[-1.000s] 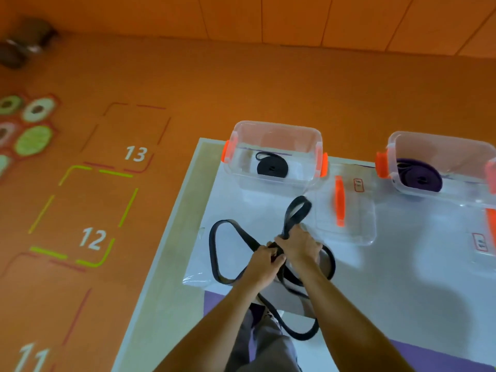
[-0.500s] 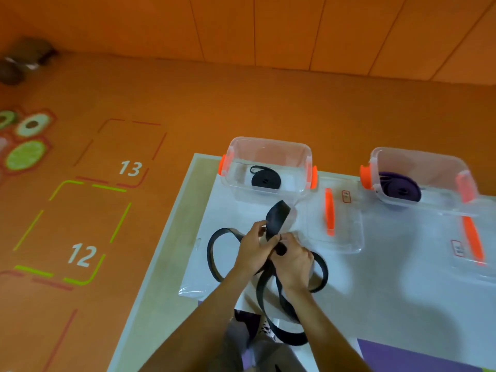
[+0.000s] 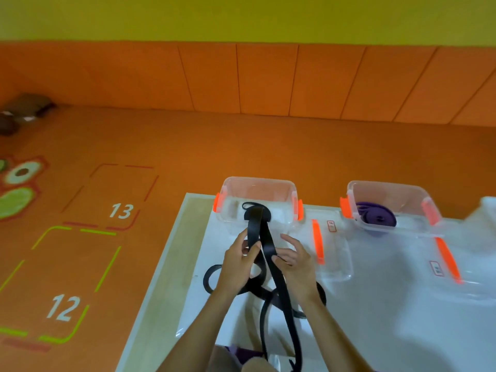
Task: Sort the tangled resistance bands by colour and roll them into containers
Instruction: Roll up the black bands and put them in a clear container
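Note:
A long black resistance band (image 3: 280,285) rises from the table between my hands, its folded top end up in front of the left clear container (image 3: 257,187). My left hand (image 3: 239,264) pinches the band near its top. My right hand (image 3: 294,260) is beside the band with fingers spread and loosely curved, its fingertips touching the strap. The band's lower loops lie on the white table (image 3: 402,318) and hang off the near edge. A rolled black band sits in the left container, mostly hidden behind the held band. A rolled purple band (image 3: 377,217) lies in the right container (image 3: 389,191).
Two clear lids with orange clips (image 3: 318,245) (image 3: 447,260) lie flat in front of the containers. The table's left edge (image 3: 166,261) borders an orange floor with numbered squares 12 and 13. An orange padded wall runs along the back.
The folded end of the black band has been lifted higher and pulled straight. My right hand has let go of its grip and opened beside the strap. The camera has tilted up.

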Available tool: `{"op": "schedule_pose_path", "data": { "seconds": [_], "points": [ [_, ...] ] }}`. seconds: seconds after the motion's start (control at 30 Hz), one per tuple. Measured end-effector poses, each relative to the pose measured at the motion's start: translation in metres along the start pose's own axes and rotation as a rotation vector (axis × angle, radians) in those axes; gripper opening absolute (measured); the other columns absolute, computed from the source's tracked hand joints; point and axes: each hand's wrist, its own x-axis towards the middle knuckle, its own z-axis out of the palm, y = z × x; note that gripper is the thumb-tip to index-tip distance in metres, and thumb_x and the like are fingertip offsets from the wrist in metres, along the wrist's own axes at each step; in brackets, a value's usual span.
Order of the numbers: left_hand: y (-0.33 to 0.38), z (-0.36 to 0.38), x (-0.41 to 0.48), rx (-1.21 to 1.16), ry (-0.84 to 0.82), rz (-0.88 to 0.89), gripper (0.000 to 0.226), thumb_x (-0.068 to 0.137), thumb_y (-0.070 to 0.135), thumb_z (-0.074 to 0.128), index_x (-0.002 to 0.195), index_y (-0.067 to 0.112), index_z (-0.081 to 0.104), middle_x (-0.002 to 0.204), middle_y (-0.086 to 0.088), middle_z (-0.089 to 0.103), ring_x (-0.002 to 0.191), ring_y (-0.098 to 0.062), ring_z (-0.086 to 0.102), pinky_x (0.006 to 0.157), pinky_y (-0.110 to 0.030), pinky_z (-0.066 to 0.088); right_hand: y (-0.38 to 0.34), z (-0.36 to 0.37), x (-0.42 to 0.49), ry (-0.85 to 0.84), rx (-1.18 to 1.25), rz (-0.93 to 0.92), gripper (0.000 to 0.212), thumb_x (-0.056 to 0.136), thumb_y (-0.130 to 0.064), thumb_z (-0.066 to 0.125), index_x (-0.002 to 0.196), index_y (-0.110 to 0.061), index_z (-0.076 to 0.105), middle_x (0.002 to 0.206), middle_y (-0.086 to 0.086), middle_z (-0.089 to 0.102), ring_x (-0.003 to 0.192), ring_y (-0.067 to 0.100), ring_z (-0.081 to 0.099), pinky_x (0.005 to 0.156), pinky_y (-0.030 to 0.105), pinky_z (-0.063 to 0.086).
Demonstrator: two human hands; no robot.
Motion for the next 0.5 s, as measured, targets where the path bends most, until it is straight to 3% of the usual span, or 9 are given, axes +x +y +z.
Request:
{"op": "schedule_pose_path", "data": {
  "seconds": [0.1, 0.17, 0.3, 0.4, 0.5],
  "points": [
    [0.012, -0.006, 0.000, 0.026, -0.063, 0.018, 0.028, 0.108, 0.038, 0.060, 0.136, 0.042, 0.058, 0.099, 0.001, 0.076, 0.091, -0.014, 0.071, 0.081, -0.028, 0.055, -0.012, 0.011, 0.003, 0.119, -0.008, -0.052, 0.038, 0.092, -0.004, 0.079, 0.107, -0.038, 0.073, 0.096, -0.025, 0.079, 0.095, -0.002, 0.075, 0.093, 0.021, 0.059],
    [0.020, -0.009, 0.001, 0.065, -0.107, 0.033, 0.028, 0.110, 0.036, 0.055, 0.137, 0.039, 0.061, 0.095, 0.007, 0.074, 0.088, -0.006, 0.069, 0.076, -0.018, 0.048, -0.019, 0.018, 0.003, 0.096, -0.039, -0.134, 0.038, 0.092, -0.001, 0.078, 0.100, -0.038, 0.074, 0.096, -0.027, 0.078, 0.093, -0.003, 0.075, 0.092, 0.018, 0.058],
    [0.032, -0.014, 0.004, 0.145, -0.095, 0.017, 0.033, 0.111, 0.036, 0.052, 0.143, 0.034, 0.060, 0.114, 0.005, 0.075, 0.107, -0.013, 0.070, 0.088, -0.024, 0.052, -0.025, 0.031, 0.001, -0.005, -0.067, -0.195, 0.039, 0.093, 0.004, 0.073, 0.104, -0.034, 0.078, 0.099, -0.021, 0.080, 0.097, 0.002, 0.076, 0.088, 0.019, 0.059],
    [0.033, -0.018, 0.005, 0.211, -0.058, 0.046, 0.028, 0.110, 0.036, 0.054, 0.136, 0.030, 0.063, 0.111, 0.004, 0.075, 0.102, -0.011, 0.069, 0.084, -0.018, 0.052, -0.028, 0.030, 0.000, -0.096, -0.026, -0.173, 0.043, 0.095, 0.005, 0.069, 0.111, -0.034, 0.077, 0.106, -0.022, 0.079, 0.101, 0.003, 0.075, 0.089, 0.015, 0.057],
    [0.032, -0.025, 0.007, 0.194, -0.102, 0.006, 0.025, 0.110, 0.034, 0.054, 0.129, 0.024, 0.067, 0.109, 0.002, 0.074, 0.103, -0.015, 0.070, 0.084, -0.022, 0.052, -0.029, 0.023, 0.001, -0.190, 0.043, -0.132, 0.044, 0.097, 0.012, 0.056, 0.120, -0.019, 0.079, 0.109, -0.009, 0.081, 0.106, 0.010, 0.076, 0.094, 0.020, 0.057]
  ]
}}
